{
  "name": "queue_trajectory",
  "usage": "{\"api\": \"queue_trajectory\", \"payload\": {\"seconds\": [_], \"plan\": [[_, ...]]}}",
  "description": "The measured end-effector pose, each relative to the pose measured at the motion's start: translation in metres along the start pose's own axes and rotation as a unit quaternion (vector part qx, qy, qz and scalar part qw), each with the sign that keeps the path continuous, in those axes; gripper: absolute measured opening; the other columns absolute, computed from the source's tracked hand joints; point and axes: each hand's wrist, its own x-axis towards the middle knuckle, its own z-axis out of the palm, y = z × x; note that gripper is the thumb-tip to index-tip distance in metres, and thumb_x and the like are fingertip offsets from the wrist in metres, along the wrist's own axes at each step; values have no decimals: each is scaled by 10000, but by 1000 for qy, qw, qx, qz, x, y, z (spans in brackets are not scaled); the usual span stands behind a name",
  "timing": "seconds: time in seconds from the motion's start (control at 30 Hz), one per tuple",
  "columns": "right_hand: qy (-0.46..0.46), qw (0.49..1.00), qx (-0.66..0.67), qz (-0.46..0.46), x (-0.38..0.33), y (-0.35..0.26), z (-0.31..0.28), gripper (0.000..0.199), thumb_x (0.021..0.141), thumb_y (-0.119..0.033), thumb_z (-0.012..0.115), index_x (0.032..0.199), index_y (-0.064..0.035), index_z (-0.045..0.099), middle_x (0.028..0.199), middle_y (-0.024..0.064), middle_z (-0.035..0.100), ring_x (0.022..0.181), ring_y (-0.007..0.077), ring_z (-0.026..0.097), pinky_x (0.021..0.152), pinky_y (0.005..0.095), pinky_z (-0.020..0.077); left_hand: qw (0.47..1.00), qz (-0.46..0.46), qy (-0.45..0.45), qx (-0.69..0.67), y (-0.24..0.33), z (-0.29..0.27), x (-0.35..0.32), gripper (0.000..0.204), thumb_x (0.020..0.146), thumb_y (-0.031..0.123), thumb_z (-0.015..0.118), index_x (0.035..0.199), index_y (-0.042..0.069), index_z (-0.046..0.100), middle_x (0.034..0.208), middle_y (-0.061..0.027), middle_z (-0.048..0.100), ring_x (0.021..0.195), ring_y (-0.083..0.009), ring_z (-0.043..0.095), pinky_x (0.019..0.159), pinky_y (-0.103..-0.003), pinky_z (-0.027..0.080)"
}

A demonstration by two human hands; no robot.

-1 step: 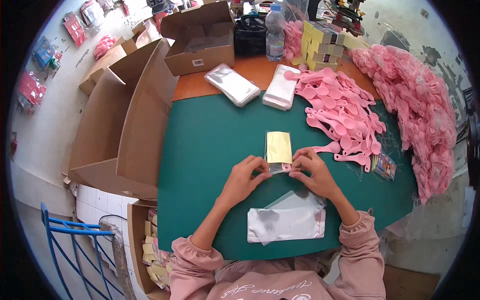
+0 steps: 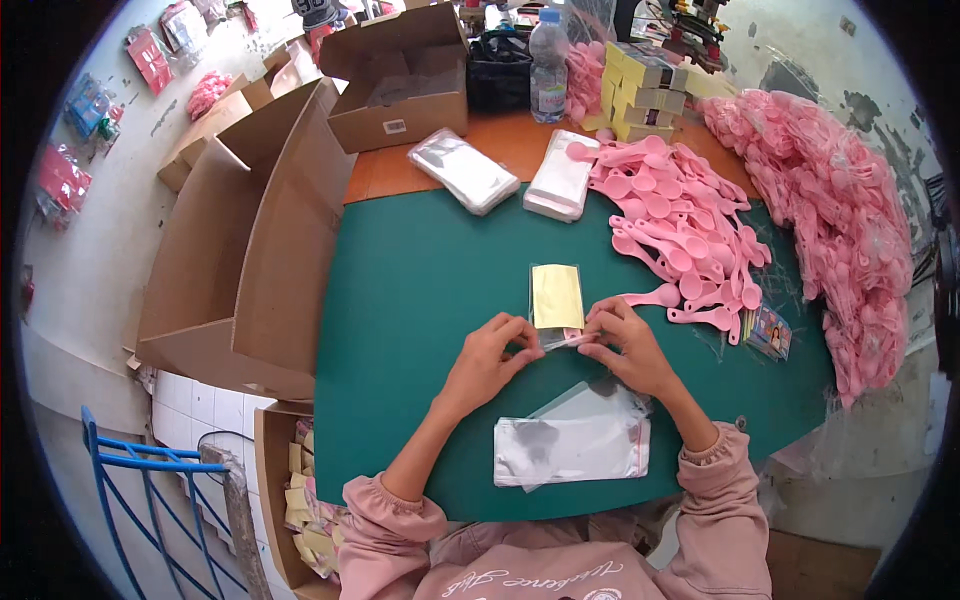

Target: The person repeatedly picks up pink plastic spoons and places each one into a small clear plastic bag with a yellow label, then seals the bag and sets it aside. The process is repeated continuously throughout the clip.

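Observation:
A small clear bag with a yellow card (image 2: 556, 295) inside lies on the green mat (image 2: 420, 290). My left hand (image 2: 492, 352) and my right hand (image 2: 622, 342) both pinch its near end, where a bit of pink shows between the fingertips. Loose pink plastic spoons (image 2: 680, 215) are heaped just right of the bag, the closest one almost touching my right hand. A stack of empty clear bags (image 2: 572, 447) lies between my forearms, close to my body.
A long heap of bagged pink spoons (image 2: 845, 210) runs along the right edge. Two packs of clear bags (image 2: 465, 170) (image 2: 562, 178), yellow boxes (image 2: 640, 75), a water bottle (image 2: 547, 55) and an open carton (image 2: 400, 85) stand at the back. Large cardboard boxes (image 2: 250, 230) stand at the left.

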Motion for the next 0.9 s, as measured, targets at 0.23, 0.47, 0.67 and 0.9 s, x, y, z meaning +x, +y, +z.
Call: {"api": "queue_trajectory", "payload": {"seconds": [0.23,0.47,0.67,0.9], "plan": [[-36,939,247,239,-2,12,2,135,848,-114,554,851,15,513,822,69,569,736,120,588,660,233,493,997,-61,7,-41,-7,8,-1,130,764,81,647,831,3,567,795,-48,593,715,-109,591,630,-240,500],[47,938,236,249,-1,12,10,119,823,-60,570,845,24,489,751,96,595,629,138,612,547,231,519,985,-163,26,-45,-3,14,3,185,770,93,649,862,-6,524,746,-50,606,652,-95,597,599,-210,484],[89,941,232,230,-1,13,17,118,801,-15,581,841,23,477,729,97,593,585,131,607,504,224,516,982,-164,43,-78,-7,16,2,175,801,86,607,906,18,484,718,-48,589,650,-88,598,586,-217,472],[73,945,216,236,1,8,15,215,813,-11,560,1021,21,518,746,97,596,603,115,596,511,220,518,990,-131,22,-45,-5,18,2,235,808,120,577,1031,52,541,725,-78,597,643,-145,616,578,-269,473]]}}
